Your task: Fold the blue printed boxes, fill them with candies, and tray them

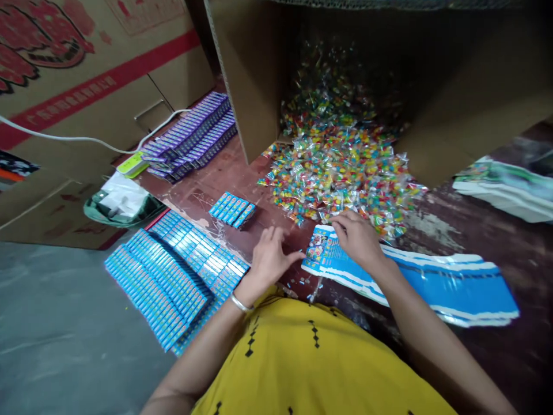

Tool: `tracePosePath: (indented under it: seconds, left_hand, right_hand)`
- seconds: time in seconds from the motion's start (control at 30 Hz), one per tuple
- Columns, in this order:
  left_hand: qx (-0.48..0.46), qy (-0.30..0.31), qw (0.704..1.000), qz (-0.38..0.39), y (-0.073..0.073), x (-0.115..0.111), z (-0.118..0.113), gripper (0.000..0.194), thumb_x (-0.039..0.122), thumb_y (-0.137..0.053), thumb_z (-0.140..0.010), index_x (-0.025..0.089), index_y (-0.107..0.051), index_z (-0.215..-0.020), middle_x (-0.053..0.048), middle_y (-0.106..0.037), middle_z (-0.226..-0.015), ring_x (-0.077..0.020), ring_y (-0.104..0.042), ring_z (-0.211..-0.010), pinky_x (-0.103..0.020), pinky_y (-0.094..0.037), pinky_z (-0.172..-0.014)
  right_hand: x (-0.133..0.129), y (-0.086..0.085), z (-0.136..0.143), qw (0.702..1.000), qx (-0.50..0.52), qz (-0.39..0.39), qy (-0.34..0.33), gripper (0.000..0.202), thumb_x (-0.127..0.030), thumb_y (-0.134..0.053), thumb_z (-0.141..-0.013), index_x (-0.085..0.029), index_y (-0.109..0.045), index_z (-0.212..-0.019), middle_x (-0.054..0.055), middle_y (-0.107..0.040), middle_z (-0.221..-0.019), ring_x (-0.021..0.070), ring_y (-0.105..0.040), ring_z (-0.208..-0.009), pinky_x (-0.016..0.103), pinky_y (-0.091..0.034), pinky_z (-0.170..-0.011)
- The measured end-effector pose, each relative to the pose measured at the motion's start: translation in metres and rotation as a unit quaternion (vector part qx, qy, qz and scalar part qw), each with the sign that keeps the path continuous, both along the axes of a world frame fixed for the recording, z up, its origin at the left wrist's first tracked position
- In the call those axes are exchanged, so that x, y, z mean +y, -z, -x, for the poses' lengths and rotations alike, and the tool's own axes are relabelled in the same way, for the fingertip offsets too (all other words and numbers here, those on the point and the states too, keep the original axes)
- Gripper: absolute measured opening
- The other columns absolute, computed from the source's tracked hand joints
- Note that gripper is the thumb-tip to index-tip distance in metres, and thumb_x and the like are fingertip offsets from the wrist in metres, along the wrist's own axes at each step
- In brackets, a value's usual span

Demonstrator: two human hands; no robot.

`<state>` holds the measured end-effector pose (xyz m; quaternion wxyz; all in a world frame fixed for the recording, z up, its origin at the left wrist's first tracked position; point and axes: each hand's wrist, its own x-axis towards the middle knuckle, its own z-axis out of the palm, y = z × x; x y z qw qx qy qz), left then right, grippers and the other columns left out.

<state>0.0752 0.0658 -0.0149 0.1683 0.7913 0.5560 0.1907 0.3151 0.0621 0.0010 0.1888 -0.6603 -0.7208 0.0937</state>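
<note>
My left hand is held over the red-brown tabletop, fingers loosely bent and thumb stretched out toward a fanned row of flat blue cartons. Nothing shows in it. My right hand is above the near end of that row, thumb and fingers slightly apart, fingertips at the edge of a heap of small clear candy packets. The printed front carton lies between my hands. Beyond my left hand sits a small group of filled blue boxes.
Many blue boxes are stacked in rows at left. Purple boxes stand behind, near a white cable. A big cardboard carton opens around the candy. A green bag is at left; more flat printed sheets lie at right.
</note>
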Motion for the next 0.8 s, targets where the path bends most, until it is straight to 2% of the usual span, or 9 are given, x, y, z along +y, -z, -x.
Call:
tracePosePath:
  seconds: [0.1,0.23,0.37,0.43,0.5,0.6,0.73,0.8]
  left_hand:
    - [0.015,0.056,0.998,0.019,0.008,-0.012,-0.021,0.060,0.053,-0.081,-0.063,0.022,-0.051,-0.105,-0.005,-0.057,-0.101,-0.0244,-0.053,-0.098,-0.036,-0.046,-0.080]
    - [0.049,0.067,0.996,0.026,0.013,-0.011,-0.030,0.062,0.049,-0.083,-0.062,0.021,-0.051,-0.106,-0.005,-0.057,-0.103,-0.0257,-0.052,-0.101,-0.037,-0.047,-0.083]
    - [0.050,0.067,0.996,0.033,0.011,-0.011,-0.028,0.058,0.047,-0.082,-0.064,0.020,-0.052,-0.106,-0.006,-0.058,-0.103,-0.0259,-0.053,-0.101,-0.038,-0.048,-0.084]
    - [0.030,0.065,0.997,0.041,0.008,-0.013,-0.028,0.055,0.044,-0.081,-0.066,0.020,-0.054,-0.108,-0.006,-0.059,-0.105,-0.0262,-0.054,-0.102,-0.039,-0.048,-0.086]
    - [-0.011,0.072,0.996,0.055,0.003,-0.016,-0.030,0.056,0.046,-0.078,-0.070,0.020,-0.054,-0.113,-0.008,-0.060,-0.109,-0.0268,-0.055,-0.105,-0.040,-0.048,-0.089]
    - [-0.086,0.081,0.990,0.083,-0.005,-0.019,-0.034,0.068,0.057,-0.071,-0.074,0.019,-0.050,-0.126,-0.013,-0.060,-0.119,-0.0299,-0.056,-0.111,-0.045,-0.047,-0.095]
    - [-0.169,0.054,0.978,0.109,-0.011,-0.017,-0.039,0.071,0.054,-0.069,-0.076,0.019,-0.049,-0.135,-0.016,-0.057,-0.130,-0.0341,-0.054,-0.121,-0.049,-0.042,-0.102]
    - [-0.246,0.048,0.954,0.162,-0.012,-0.013,-0.037,0.068,0.048,-0.071,-0.077,0.019,-0.051,-0.135,-0.015,-0.058,-0.131,-0.0330,-0.056,-0.119,-0.048,-0.043,-0.102]
  right_hand:
    - [0.007,0.003,0.003,0.997,-0.061,0.021,-0.029,0.025,-0.026,-0.049,-0.094,-0.022,-0.073,-0.095,0.009,-0.065,-0.100,0.0272,-0.059,-0.100,0.038,-0.049,-0.083]
    - [0.008,0.006,0.011,0.996,-0.071,0.019,-0.051,0.022,-0.028,-0.053,-0.093,-0.023,-0.074,-0.092,0.010,-0.064,-0.102,0.0282,-0.056,-0.102,0.039,-0.048,-0.084]
    - [0.007,0.004,0.012,0.999,0.008,-0.011,-0.040,0.016,-0.029,-0.059,-0.089,-0.022,-0.072,-0.096,0.009,-0.065,-0.103,0.0275,-0.057,-0.102,0.038,-0.047,-0.083]
    - [0.008,0.001,0.012,0.995,0.097,-0.002,-0.007,0.011,-0.029,-0.062,-0.086,-0.022,-0.069,-0.090,0.006,-0.066,-0.092,0.0235,-0.061,-0.089,0.035,-0.048,-0.076]
    - [0.010,-0.002,0.014,0.976,0.215,0.029,0.030,0.011,-0.032,-0.064,-0.083,-0.021,-0.064,-0.081,0.002,-0.065,-0.077,0.0185,-0.060,-0.071,0.031,-0.047,-0.065]
    - [0.012,-0.004,0.018,0.923,0.372,0.073,0.066,0.019,-0.037,-0.069,-0.078,-0.020,-0.059,-0.075,-0.002,-0.059,-0.064,0.0145,-0.055,-0.058,0.027,-0.044,-0.054]
    - [0.009,-0.008,0.024,0.867,0.475,0.110,0.104,0.028,-0.046,-0.071,-0.075,-0.021,-0.059,-0.076,-0.004,-0.054,-0.059,0.0113,-0.046,-0.045,0.025,-0.039,-0.040]
    - [0.003,-0.012,0.026,0.862,0.488,0.105,0.086,0.029,-0.050,-0.064,-0.081,-0.021,-0.063,-0.082,-0.004,-0.055,-0.060,0.0108,-0.045,-0.044,0.025,-0.038,-0.039]
